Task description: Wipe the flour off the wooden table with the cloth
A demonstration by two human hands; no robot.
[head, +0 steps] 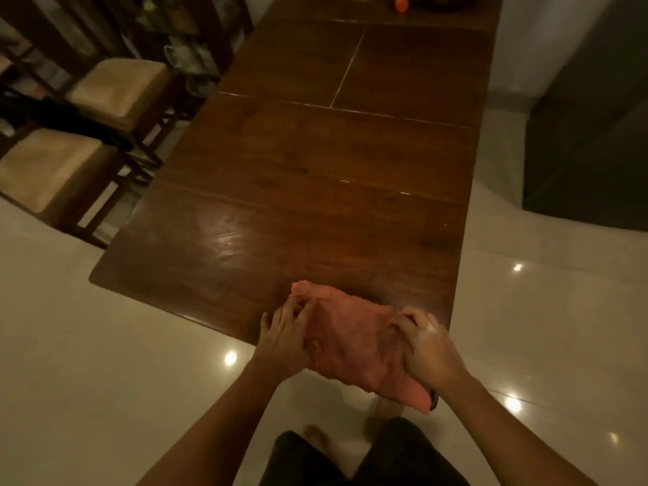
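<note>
A: Where does the salmon-pink folded terry cloth (354,342) lie?
B: At the near edge of the dark brown wooden table (315,170), its near part overhanging that edge, between the two grips.
A: State of the grips?
B: Left grip (287,331): fingers curled, pinching the cloth's left edge. Right grip (427,352): fingers curled over its right edge, holding it.

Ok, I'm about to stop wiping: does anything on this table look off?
Yes: white flour lines the seams of the wooden table, mid-table and farther, well beyond the pink cloth at the near edge.
</note>
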